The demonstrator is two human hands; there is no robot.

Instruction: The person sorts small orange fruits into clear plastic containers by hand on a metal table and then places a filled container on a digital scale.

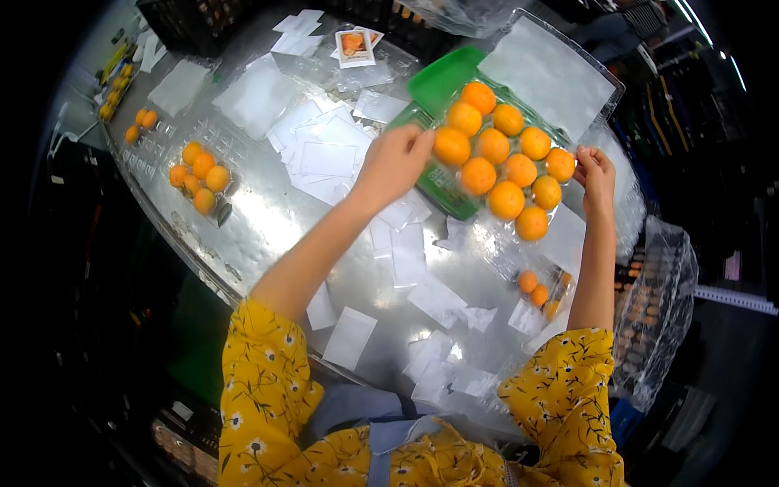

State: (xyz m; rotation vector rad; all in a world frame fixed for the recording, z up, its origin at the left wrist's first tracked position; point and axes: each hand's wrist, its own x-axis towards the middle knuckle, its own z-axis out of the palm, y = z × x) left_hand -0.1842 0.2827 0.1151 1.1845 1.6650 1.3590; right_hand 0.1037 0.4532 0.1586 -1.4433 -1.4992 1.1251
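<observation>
A clear plastic tray of orange round fruits (492, 146), set in several rows, is held up between my two hands. My left hand (398, 158) pinches its left edge with thumb and fingers. At the opposite edge, my right hand (596, 173) grips the rim with bent fingers. Under and behind the tray sits a green plastic container (447, 73), partly hidden by the fruits. White paper sheets (331, 155) lie in an overlapping pile to the left of my left hand.
Smaller fruit packs (199, 173) sit on the metal table (261, 213) at the left. A few small orange fruits (528, 281) lie near my right forearm. A white-lined tray (548, 70) stands behind the green container. At the right, plastic film covers stacked goods (648, 310). Dark crates (182, 24) border the back.
</observation>
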